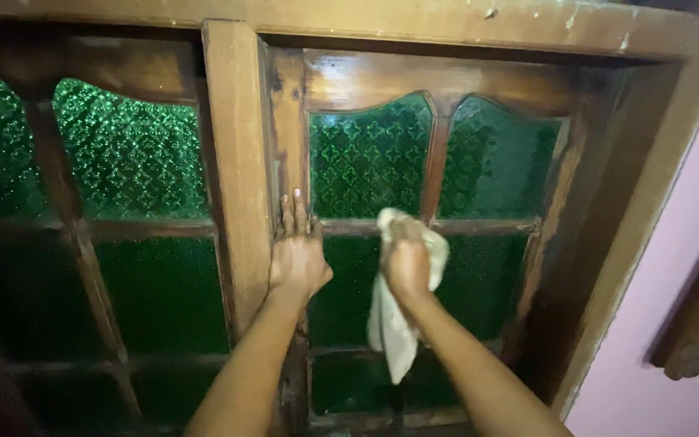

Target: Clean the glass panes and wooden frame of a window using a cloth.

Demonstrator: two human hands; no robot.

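While the left hand (297, 257) lies flat and open against the wooden window frame (240, 178), holding nothing, the right hand (405, 260) is closed around a pale cloth (390, 336), pressing it on the green patterned glass (366, 162).

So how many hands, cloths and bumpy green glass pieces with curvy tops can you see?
Hands: 2, the left hand flat on the wooden window frame and the right hand holding the cloth.
Cloths: 1, a pale cloth.
Curvy-topped green panes: 4, such as this pane.
Total: 7.
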